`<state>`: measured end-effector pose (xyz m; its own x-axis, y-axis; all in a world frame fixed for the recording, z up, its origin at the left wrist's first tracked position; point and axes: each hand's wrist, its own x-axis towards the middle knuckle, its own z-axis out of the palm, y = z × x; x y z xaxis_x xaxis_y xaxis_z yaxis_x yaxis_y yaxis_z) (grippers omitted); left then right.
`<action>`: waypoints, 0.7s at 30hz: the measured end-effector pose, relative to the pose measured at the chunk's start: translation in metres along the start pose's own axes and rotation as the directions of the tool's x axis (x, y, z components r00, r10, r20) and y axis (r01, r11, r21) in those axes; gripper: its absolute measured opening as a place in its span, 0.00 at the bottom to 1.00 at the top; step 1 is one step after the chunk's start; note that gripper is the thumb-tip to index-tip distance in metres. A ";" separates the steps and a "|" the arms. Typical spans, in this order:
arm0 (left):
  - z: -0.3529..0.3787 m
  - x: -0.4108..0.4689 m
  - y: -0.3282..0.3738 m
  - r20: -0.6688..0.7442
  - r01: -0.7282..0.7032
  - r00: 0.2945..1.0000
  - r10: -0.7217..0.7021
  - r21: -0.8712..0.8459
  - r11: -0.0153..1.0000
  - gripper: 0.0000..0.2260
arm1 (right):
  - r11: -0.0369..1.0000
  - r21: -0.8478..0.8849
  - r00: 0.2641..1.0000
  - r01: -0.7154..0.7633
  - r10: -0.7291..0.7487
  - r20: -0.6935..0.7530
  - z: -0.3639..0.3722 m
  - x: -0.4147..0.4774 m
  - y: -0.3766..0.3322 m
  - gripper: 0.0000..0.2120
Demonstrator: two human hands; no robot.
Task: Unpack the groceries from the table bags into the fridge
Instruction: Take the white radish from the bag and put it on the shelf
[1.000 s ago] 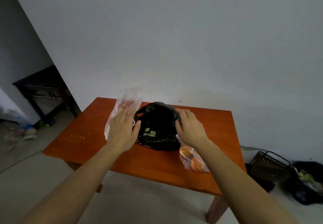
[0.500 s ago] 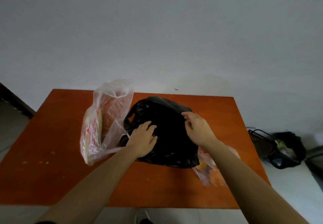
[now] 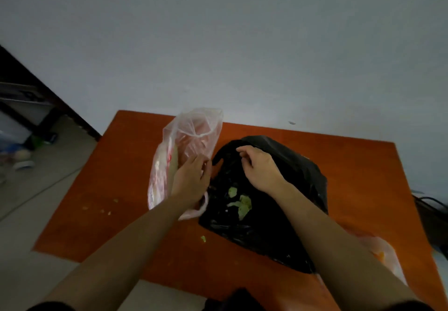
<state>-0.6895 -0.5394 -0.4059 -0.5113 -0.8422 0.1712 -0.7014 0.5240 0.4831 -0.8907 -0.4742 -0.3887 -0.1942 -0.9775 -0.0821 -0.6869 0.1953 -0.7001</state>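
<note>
A black plastic bag (image 3: 294, 165) lies open in the middle of the orange wooden table (image 3: 358, 177). Green leafy pieces (image 3: 240, 204) show inside its mouth. My right hand (image 3: 260, 168) pinches the bag's far rim with curled fingers. My left hand (image 3: 190, 181) grips the bag's left rim by its handle loop, pressed against a clear pinkish bag (image 3: 194, 133). That bag stands to the left with pale packaged food inside. A third clear bag with orange contents (image 3: 381, 250) lies at the table's right front, partly hidden by my right forearm.
A green scrap (image 3: 203, 238) and a few crumbs (image 3: 106, 210) lie on the tabletop. The table backs against a white wall. Dark furniture (image 3: 26, 92) and floor clutter sit at far left. A dark basket (image 3: 434, 216) stands on the floor at right.
The black bag's mouth has been pulled open, exposing the greens. My left hand moved from the bag's top to its left rim; my right hand shifted to the far rim.
</note>
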 end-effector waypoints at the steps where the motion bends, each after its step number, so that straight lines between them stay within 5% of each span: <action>1: -0.008 0.004 -0.007 0.010 0.050 0.999 -0.050 -0.006 0.999 0.08 | 0.999 0.037 1.000 0.013 -0.013 0.006 0.004 0.013 -0.008 0.15; 8: -0.040 0.035 -0.080 0.201 0.342 0.912 -0.358 0.111 0.933 0.12 | 0.856 0.480 0.958 -0.194 0.061 0.280 0.059 0.077 -0.060 0.14; 14: -0.033 0.027 -0.149 0.263 0.308 0.878 -0.400 0.330 0.892 0.12 | 0.860 0.415 0.908 -0.298 0.121 0.401 0.108 0.076 -0.079 0.21; 21: -0.031 0.018 -0.216 0.447 0.320 0.831 -0.331 0.104 0.942 0.13 | 0.839 0.235 0.839 -0.492 0.384 0.386 0.170 0.089 -0.108 0.10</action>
<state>-0.5322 -0.6720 -0.4807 -0.4145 -0.8164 -0.4020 -0.8757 0.2376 0.4204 -0.7146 -0.5955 -0.4408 -0.1562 -0.7757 -0.6114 -0.3162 0.6257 -0.7131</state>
